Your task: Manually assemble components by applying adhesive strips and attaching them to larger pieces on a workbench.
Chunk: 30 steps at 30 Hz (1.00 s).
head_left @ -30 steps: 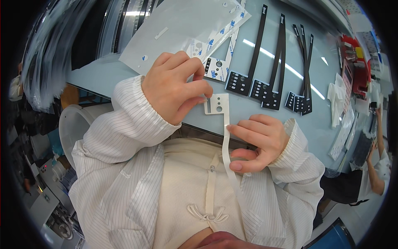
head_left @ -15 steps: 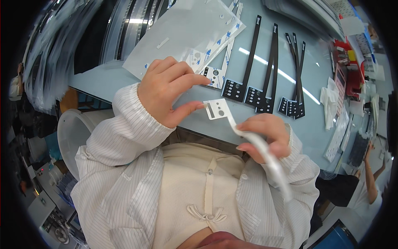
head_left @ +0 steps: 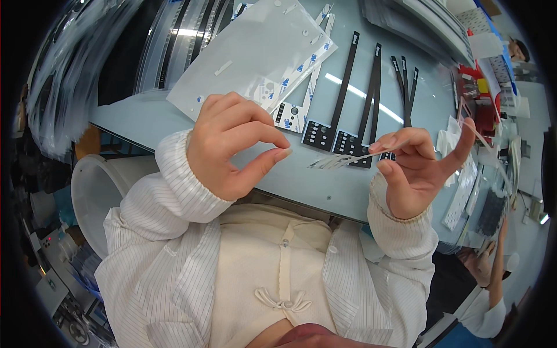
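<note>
Between the thumb and forefinger of my right hand [head_left: 415, 171] is a thin white strip with a wider cut-out end [head_left: 333, 162], held above the table. That end is seen almost edge-on and blurred by motion, and the strip trails off past my fingers to the right. To the left, the thumb and forefinger of my left hand [head_left: 235, 148] come together in a pinch, apart from the strip; anything between the tips is too small to make out. Beyond my hands lie black strips with wide cut-out ends [head_left: 318, 134], some partly behind my right hand.
A translucent sheet [head_left: 243, 58] lies over white pieces with blue print [head_left: 290, 118] at the back. Clear plastic film [head_left: 64, 87] hangs at far left above a white bin [head_left: 87, 191]. Stacked sheets [head_left: 418, 23] stand at back right; crumpled tissue [head_left: 449, 139] lies right. Another person's arm [head_left: 497, 267] shows at far right.
My right hand has moved up and right, turning the strip nearly edge-on. The strip's wide end has come away from my left hand, whose thumb and forefinger have drawn together.
</note>
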Tool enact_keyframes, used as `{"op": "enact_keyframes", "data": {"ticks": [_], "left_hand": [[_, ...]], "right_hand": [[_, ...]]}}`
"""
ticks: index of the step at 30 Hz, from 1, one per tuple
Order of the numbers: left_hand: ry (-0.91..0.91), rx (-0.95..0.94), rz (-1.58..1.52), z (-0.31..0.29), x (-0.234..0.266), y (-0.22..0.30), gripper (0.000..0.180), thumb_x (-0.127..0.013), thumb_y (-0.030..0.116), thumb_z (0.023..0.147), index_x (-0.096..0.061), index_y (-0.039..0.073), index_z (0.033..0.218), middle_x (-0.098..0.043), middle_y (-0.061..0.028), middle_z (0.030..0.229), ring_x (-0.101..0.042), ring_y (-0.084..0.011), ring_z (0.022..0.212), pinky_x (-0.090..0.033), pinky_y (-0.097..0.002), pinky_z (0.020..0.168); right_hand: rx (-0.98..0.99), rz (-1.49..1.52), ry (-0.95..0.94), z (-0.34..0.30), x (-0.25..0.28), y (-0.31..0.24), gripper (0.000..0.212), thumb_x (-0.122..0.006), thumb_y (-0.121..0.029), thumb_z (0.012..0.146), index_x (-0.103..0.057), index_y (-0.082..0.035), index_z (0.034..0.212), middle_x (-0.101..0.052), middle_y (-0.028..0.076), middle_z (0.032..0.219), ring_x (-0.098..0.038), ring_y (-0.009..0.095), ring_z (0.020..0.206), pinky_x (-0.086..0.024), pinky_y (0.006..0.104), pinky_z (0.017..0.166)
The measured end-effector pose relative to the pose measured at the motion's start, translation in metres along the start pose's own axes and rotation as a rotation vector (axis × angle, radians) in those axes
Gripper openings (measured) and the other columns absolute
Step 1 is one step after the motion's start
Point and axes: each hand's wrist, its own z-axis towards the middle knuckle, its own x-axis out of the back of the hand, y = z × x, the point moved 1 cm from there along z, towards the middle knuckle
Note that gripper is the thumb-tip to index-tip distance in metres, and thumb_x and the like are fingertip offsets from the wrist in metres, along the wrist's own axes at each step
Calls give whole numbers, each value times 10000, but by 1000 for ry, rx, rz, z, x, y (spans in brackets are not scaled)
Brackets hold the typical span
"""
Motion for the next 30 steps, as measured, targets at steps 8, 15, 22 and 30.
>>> {"op": "enact_keyframes", "data": {"ticks": [8, 15, 22, 30], "left_hand": [[73, 22, -90, 6, 2, 9, 264, -836, 122, 663, -701, 94, 888, -629, -41, 864, -540, -205, 805, -359, -335, 794], [57, 8, -157, 8, 5, 18, 396, -912, 253, 614, -716, 116, 930, -624, -15, 885, -527, -192, 805, -354, -334, 805], [126, -33, -97, 0, 0, 31, 352, -910, 214, 613, -732, 131, 905, -601, 9, 853, -490, -182, 793, -334, -324, 805], [111, -10, -114, -2, 3, 31, 356, -911, 207, 598, -745, 135, 904, -601, 11, 847, -483, -174, 783, -324, -327, 798]], "right_hand": [[-109, 145, 75, 10, -2, 1, 1134, -656, 184, 813, 46, -295, 1563, -584, 117, 960, -650, 177, 830, -613, 366, 783], [-72, 143, 93, 8, -3, 1, 1138, -652, 170, 827, 70, -307, 1564, -571, 122, 983, -637, 159, 794, -616, 347, 763], [55, 161, 87, -3, -9, 0, 1181, -670, 131, 838, 105, -406, 1549, -554, 107, 946, -631, 157, 719, -619, 342, 709], [97, 47, 54, -4, -9, 0, 1072, -721, 37, 853, -62, -399, 1576, -552, 42, 928, -660, 164, 710, -592, 330, 678]]}}
